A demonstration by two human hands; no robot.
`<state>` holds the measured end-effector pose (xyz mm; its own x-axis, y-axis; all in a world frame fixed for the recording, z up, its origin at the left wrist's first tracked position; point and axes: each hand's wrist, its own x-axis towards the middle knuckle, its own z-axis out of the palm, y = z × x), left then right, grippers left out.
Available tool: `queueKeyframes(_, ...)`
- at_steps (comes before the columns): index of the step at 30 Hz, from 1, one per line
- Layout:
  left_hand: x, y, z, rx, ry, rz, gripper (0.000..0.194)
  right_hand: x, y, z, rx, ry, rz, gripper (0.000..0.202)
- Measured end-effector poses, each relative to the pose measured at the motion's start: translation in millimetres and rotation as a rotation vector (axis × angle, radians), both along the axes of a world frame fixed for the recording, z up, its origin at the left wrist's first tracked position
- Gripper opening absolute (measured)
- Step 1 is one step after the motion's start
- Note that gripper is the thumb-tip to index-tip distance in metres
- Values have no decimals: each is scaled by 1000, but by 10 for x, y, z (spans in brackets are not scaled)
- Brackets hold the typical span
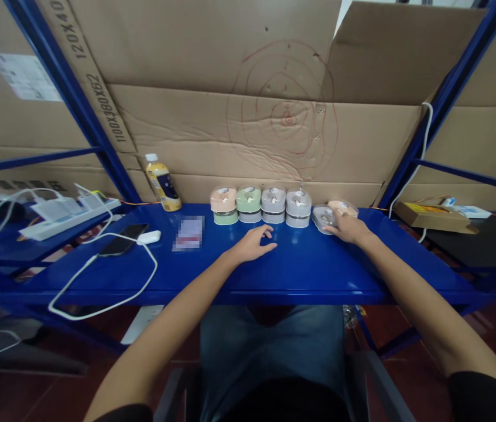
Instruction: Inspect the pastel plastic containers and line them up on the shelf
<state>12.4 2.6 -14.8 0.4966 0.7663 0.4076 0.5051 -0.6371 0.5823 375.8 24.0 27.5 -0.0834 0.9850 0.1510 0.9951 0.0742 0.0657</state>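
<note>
Nearest, the person sits with the lap (272, 357) just under the front edge of the blue bench (300, 272). The left hand (250, 245) is held in front of the stacks holding nothing, its thumb apart and its other fingers loosely bent, probably left ready beside the work.

To its right, the right hand (351, 227) reaches over a grey container (323, 217) and a peach container (345, 207), which sit close together at the right end of the row. Its thumb side lies at the grey one, perhaps to steady it; whether the fingers pinch or only rest there cannot be told. The grey container seems to lie flat, lid up, a little askew to the row; its rounded outline makes its long axis hard to read.

Left of these, four two-high stacks (273, 205) stand upright, side by side, presumably paired to keep the row compact. The leftmost has peach over green, the next green over grey, the others grey on grey. Behind rises the cardboard (186, 126).
</note>
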Motion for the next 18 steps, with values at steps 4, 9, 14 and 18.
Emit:
queueKeyframes(4, 1, 2, 6, 11, 14, 0, 45, -144, 85, 81, 101, -33, -63, 55)
queueKeyframes(9, 6, 16, 2, 21, 12, 2, 43, -522, -5, 231, 315, 86, -23, 50)
queueKeyframes(14, 3, 32, -15, 32, 11, 3, 41, -1166, 153, 269, 401, 239, -41, 73)
queueKeyframes(18, 2, 38, -25, 36, 6, 2, 40, -1504, 337, 192, 401, 324, -152, 85)
